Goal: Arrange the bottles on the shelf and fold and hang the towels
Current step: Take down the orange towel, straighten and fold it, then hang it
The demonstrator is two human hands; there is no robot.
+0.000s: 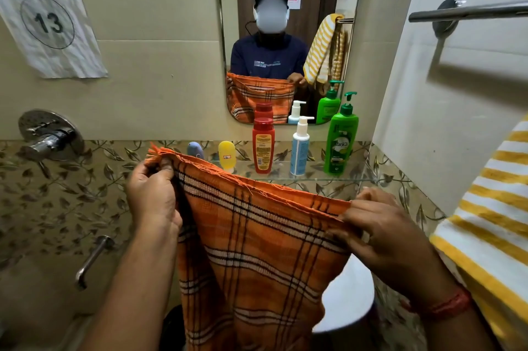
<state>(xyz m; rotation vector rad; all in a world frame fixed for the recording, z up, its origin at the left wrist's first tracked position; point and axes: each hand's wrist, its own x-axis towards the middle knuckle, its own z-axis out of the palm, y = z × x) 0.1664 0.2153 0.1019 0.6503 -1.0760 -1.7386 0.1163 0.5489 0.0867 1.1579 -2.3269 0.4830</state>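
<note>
Both hands are holding up an orange plaid cotton towel w/ black and white stripes [257, 250] at centre frame, spreading its top edge wide. The left hand [153, 196] is pinching the frayed upper-left corner, fingers curled over the cloth; the right hand [383, 233] is gripping the other corner lower, to the right of centre, so the edge is slanting down to the right. The hands are well apart.

Behind the towel, a clear glass shelf [328, 178] is carrying five bottles upright: a blue-grey tube [195, 150], a yellow tube [227, 155], a red flip-cap bottle [263, 145], a white and blue pump bottle [300, 148] and a green pump bottle [341, 142]. The blue-grey one is partly hidden, prob. standing on its cap.

A yellow-and-white striped towel [491, 222] is hanging at the right edge, below a metal towel rail [468, 12] in the upper right. A wall mirror [285, 22] is sitting at top centre.
</note>
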